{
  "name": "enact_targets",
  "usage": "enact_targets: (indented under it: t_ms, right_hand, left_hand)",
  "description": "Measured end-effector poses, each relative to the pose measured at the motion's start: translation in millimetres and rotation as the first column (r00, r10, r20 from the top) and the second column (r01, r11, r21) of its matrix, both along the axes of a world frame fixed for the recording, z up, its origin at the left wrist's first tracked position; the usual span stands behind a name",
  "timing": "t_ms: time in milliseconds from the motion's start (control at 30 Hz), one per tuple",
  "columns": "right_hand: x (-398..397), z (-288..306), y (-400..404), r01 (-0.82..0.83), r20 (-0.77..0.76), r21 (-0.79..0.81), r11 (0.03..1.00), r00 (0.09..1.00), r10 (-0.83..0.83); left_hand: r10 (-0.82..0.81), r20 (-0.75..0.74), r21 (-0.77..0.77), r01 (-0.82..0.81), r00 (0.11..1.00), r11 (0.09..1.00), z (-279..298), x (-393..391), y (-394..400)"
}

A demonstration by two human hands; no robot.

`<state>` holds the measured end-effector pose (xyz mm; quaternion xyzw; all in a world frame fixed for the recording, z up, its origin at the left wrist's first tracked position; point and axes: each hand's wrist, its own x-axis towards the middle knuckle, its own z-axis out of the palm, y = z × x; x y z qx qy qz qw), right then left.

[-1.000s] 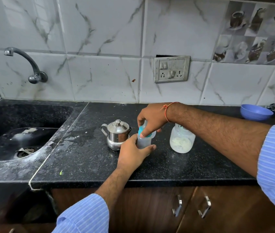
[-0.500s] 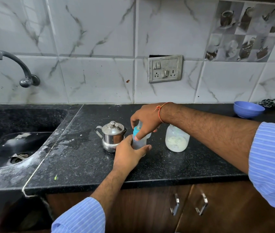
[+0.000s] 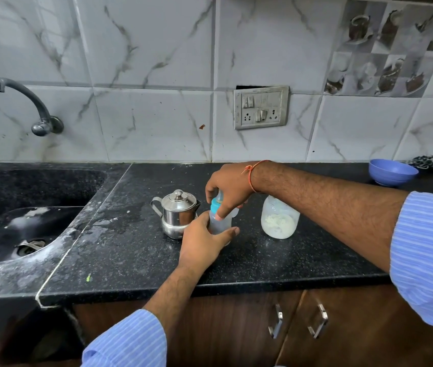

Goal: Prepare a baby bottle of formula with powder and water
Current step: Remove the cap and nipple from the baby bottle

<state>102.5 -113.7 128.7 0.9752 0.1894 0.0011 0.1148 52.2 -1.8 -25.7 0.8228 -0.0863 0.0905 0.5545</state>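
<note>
Hands are both on the baby bottle (image 3: 219, 221), which stands upright on the black bench (image 3: 136, 250) between the steel kettle (image 3: 177, 214) and the powder jar (image 3: 279, 221), close beside the kettle. The left hand (image 3: 204, 242) wraps its fingers and thumb around the lower body of the bottle. The right hand (image 3: 230, 186) comes from above and pinches the blue collar (image 3: 215, 207) and teat with curled fingers. I judge that the top is being turned, but whether it goes on or off I cannot tell.

To do this step well, the lower hand should press the bottle down on the bench and keep it straight, because the body looks like soft plastic and could slip or tip. The upper hand should turn only the collar, not squeeze the teat. The kettle is very close, so the elbow and wrist should stay away from its spout.

The bench is dark speckled stone with some white dust and wet marks near the sink (image 3: 24, 229) at the left. A tap (image 3: 24, 102) and a switch plate (image 3: 261, 107) sit on the marbled wall tiles. A blue bowl (image 3: 393, 172) rests far to the right. Wooden cupboard doors (image 3: 303, 327) are below.
</note>
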Motion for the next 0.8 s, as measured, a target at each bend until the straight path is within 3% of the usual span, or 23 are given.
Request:
enact_targets:
  t_ms: [133, 333, 467, 600, 800]
  right_hand:
    - [1, 7, -4, -0.013, 0.008, 0.046, 0.999, 1.0, 0.013]
    - [-9, 44, -16, -0.056, -0.237, 0.147, 0.988, 0.967, 0.09]
    - [-5, 58, -33, -0.001, -0.175, 0.246, 0.969, 0.984, 0.045]
    - [9, 58, -51, 0.121, -0.182, 0.434, 0.893, 0.982, -0.045]
    - [20, 35, -61, 0.247, -0.233, 0.592, 0.767, 0.964, -0.131]
  left_hand:
    - [0.003, 0.01, -0.001, -0.003, 1.0, 1.0, -1, 0, 1]
    - [0.0, 0.002, -0.004, 0.0, 1.0, 1.0, 0, 0, 0]
    - [0.006, 0.003, 0.01, -0.006, 1.0, 1.0, 0, -1, 0]
    - [-0.001, -0.006, 0.003, 0.001, 1.0, 1.0, 0, -2, 0]
    - [0.0, -0.005, -0.01, 0.0, 1.0, 1.0, 1, -2, 0]
